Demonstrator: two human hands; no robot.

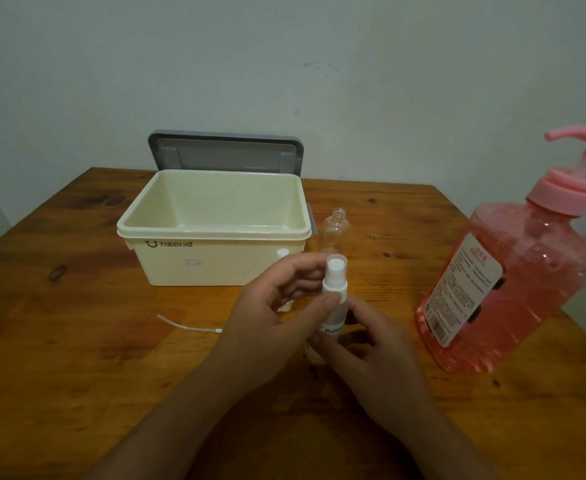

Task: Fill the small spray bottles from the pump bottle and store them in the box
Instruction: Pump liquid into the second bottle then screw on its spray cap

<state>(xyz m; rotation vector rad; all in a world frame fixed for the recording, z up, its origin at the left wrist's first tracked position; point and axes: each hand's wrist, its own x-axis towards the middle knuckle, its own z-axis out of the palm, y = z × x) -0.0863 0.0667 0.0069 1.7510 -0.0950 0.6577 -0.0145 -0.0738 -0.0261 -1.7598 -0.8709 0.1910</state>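
Both hands meet on one small spray bottle [334, 289], upright before the open box [211, 234]; I see the left hand [277, 306] pinching its white spray head, fingers curled; the right hand [378, 351] grips its body below; the pump bottle [527, 271] stands well right.

Capped spray bottle [334, 289] upright; empty bottle [336, 230] beside open box [215, 258]; pink pump bottle [513, 282] right.

Before the box [180, 268] — spray bottle [334, 289] held by left grip [277, 306] and right grip [371, 344].
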